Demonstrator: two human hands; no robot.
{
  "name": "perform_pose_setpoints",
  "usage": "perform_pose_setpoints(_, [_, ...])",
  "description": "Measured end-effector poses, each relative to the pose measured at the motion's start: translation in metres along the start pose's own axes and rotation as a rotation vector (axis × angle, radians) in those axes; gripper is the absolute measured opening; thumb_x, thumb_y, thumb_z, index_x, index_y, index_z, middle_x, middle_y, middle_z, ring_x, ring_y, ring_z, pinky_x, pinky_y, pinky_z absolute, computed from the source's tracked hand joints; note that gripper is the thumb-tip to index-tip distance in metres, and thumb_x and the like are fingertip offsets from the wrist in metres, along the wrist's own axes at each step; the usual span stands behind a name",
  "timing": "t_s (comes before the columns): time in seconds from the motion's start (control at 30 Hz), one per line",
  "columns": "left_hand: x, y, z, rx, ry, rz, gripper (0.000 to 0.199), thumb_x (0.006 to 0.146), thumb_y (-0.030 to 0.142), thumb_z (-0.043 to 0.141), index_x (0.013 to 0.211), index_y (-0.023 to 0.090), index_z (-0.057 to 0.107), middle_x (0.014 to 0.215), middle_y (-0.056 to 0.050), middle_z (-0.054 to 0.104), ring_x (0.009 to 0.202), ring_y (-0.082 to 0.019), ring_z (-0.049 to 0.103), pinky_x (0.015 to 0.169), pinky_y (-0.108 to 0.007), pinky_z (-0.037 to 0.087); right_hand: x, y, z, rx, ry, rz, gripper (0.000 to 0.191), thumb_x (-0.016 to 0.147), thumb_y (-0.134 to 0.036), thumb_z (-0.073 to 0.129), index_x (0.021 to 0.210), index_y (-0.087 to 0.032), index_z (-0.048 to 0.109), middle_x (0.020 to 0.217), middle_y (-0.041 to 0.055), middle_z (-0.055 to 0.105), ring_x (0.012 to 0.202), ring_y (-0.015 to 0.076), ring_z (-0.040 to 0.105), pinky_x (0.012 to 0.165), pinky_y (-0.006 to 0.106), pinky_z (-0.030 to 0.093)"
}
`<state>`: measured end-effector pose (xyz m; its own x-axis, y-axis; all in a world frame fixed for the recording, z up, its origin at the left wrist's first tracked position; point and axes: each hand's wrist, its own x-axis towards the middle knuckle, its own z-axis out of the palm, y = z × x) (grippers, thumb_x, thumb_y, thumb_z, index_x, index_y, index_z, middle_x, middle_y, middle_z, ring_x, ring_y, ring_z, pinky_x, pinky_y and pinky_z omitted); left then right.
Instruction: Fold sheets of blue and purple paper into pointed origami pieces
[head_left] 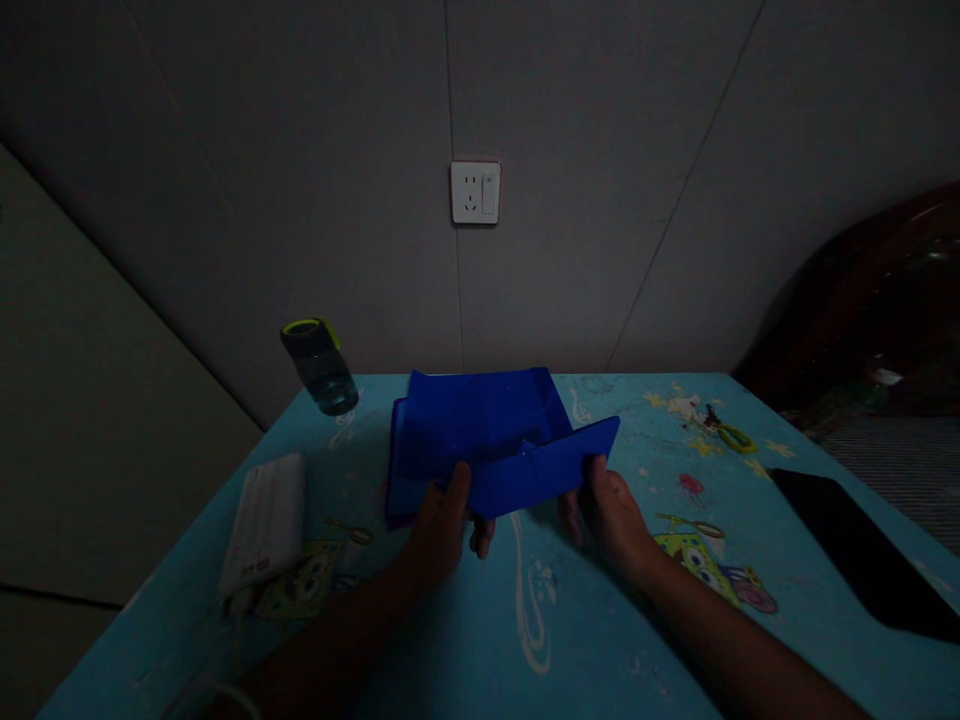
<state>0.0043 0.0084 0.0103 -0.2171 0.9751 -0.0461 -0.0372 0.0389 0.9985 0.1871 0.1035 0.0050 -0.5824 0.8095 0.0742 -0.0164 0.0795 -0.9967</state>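
Observation:
A blue sheet (480, 415), which looks like folded card or plastic, is tilted above the table, its near part bent up into a narrow flap. My left hand (448, 515) grips the flap's left end, thumb on top and fingers beneath. At the flap's right end, my right hand (606, 505) holds the lower edge between thumb and fingers. Under the sheet, further blue pieces (405, 495) show at the left, lying on the table. The layers between them are hidden.
The table (480, 640) has a light-blue patterned cover. At the left are a dark water bottle (321, 368) and a white box-shaped device (265, 520) with a cable. Yellow-green scissors (735, 438) and a black flat object (862, 550) lie right. Behind, a wall socket (475, 192).

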Motion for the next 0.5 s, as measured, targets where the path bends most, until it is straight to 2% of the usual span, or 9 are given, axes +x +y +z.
perform_pose_setpoints(0.2, [-0.0004,0.0045,0.0000,0.011,0.008,-0.010,0.075,0.087,0.073,0.025,0.042,0.020,0.051,0.035,-0.003,0.048,0.034,-0.012,0.047,0.046,-0.028,0.042,-0.0013,-0.0054,0.0044,0.024,0.065,0.052,0.067,0.084,-0.078,0.031,0.049,-0.022,0.044,0.036,-0.0034,0.040,0.033,0.0097,0.036,0.038,0.024,0.026])
perform_pose_setpoints(0.33, [0.0001,0.0078,0.0001,0.013,0.097,-0.006,0.068,0.085,0.072,0.034,0.041,0.022,0.046,0.033,-0.001,0.045,0.035,-0.012,0.045,0.046,-0.027,0.042,-0.0007,-0.0064,0.0030,0.008,0.030,0.055,0.068,0.085,-0.078,0.029,0.049,-0.021,0.045,0.037,-0.0029,0.042,0.034,0.0095,0.037,0.038,0.023,0.027])
perform_pose_setpoints(0.43, [0.0017,0.0045,0.0011,0.072,0.194,0.016,0.070,0.088,0.070,0.030,0.038,0.022,0.041,0.031,0.001,0.039,0.032,-0.011,0.040,0.041,-0.025,0.037,0.0023,-0.0042,0.0020,-0.018,0.016,0.035,0.067,0.086,-0.076,0.031,0.053,-0.020,0.050,0.039,-0.0025,0.045,0.037,0.0102,0.042,0.040,0.023,0.031])
perform_pose_setpoints(0.5, [0.0030,-0.0011,0.0008,0.139,0.266,0.048,0.069,0.091,0.067,0.027,0.044,0.020,0.049,0.034,0.001,0.043,0.034,-0.011,0.044,0.042,-0.024,0.038,0.0043,-0.0018,0.0024,-0.039,0.001,0.011,0.064,0.087,-0.073,0.033,0.061,-0.019,0.055,0.040,-0.0034,0.046,0.037,0.0105,0.043,0.042,0.023,0.033])
